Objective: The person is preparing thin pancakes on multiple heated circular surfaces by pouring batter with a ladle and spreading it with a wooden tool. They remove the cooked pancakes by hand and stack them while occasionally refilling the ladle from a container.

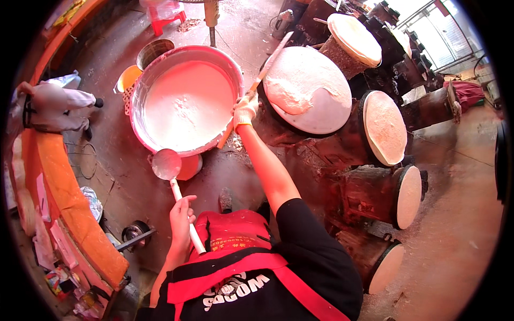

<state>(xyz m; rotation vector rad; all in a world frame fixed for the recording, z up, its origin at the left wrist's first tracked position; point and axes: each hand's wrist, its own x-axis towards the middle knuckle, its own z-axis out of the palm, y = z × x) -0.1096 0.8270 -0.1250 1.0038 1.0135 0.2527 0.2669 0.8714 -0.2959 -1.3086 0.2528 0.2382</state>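
My left hand [182,214] grips the white handle of a long ladle [166,164], whose round metal head is held at the near rim of a large tub of pale batter [187,107]. My right hand [245,111], in a knitted glove, is closed on a long wooden spreading stick [274,56] beside the tub's right rim. The stick reaches up along the left edge of a round griddle [333,115], on which pale batter is partly spread, leaving bare plate at the lower right.
More griddles with pale rounds [384,127] stand on dark cylindrical stoves down the right. At left, a person [56,104] is near an orange bench [59,176]. A red stool [163,18], a metal bucket [155,53] and a yellow container [128,78] stand beyond the tub.
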